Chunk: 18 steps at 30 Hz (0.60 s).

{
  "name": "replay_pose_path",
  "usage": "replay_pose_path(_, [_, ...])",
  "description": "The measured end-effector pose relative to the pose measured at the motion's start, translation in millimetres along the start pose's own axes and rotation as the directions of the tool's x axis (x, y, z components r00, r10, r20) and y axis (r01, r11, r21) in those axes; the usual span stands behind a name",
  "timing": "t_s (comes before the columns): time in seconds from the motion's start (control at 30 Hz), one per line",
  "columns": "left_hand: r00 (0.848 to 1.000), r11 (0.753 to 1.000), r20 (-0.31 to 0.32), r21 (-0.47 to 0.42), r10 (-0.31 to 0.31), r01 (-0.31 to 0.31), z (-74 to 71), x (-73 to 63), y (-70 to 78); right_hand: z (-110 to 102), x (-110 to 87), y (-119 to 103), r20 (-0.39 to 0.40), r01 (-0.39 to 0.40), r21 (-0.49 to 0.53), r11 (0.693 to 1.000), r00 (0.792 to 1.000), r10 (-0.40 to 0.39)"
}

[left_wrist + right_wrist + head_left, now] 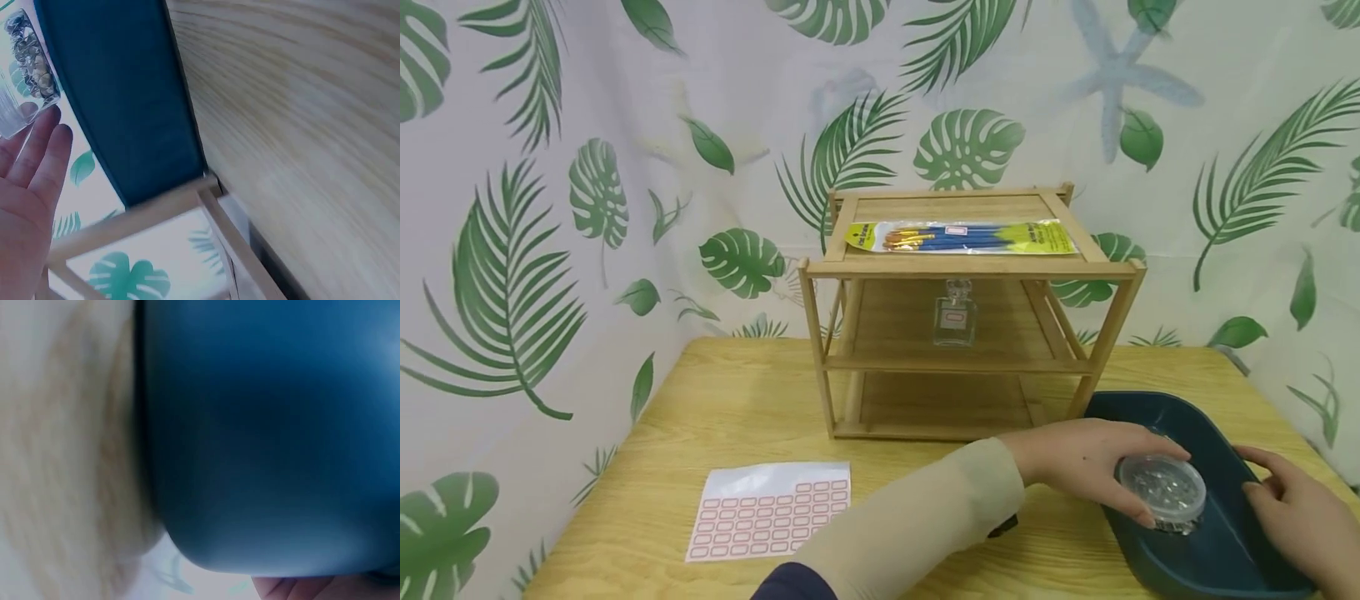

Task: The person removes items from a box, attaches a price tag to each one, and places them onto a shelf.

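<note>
My left hand (1093, 462) grips a round clear plastic jar (1163, 490) by its sides, over the dark blue basin (1232, 562). Small silvery metal pieces (32, 59) fill part of the jar, as the left wrist view shows. At the basin's right rim, my right hand (1300, 508) holds the edge, thumb on the inner side. The right wrist view is mostly filled by the basin's outer wall (269, 444), with a few fingers (306, 589) at its lower edge.
A three-tier wooden rack (958, 364) stands behind, close to the basin. On its top lies a pack of paintbrushes (958, 237); a glass perfume bottle (955, 321) sits on the middle shelf. A sheet of red-framed labels (767, 512) lies at left on the wooden table (625, 500).
</note>
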<state>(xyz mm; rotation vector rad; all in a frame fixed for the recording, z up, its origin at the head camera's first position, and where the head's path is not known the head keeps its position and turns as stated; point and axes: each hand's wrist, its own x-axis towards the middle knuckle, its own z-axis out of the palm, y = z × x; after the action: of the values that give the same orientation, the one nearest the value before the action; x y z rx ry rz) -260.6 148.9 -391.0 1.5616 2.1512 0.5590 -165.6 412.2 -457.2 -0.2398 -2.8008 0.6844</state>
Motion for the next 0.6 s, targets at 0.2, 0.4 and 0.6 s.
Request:
replay_pose_path(0.2, [0.999, 1.0, -0.05, 0.002, -0.003, 0.003, 2.4, -28.5, -11.9, 7, -2.1, 8, -0.038, 0.004, 0.009, 1.0, 0.999, -0.003])
replay_pose_path(0.4, [0.991, 0.996, -0.111, 0.036, -0.073, 0.078, 0.9, -64.1, -25.0, 8, -0.3, 6, -0.077, 0.037, 0.011, 0.999, 0.996, -0.036])
replay_pose_path(0.6, [0.983, 0.991, -0.144, 0.058, -0.113, 0.122, -0.1, -93.5, -39.6, 10, 1.8, 0, -0.11, 0.06, 0.023, 0.998, 0.992, -0.057])
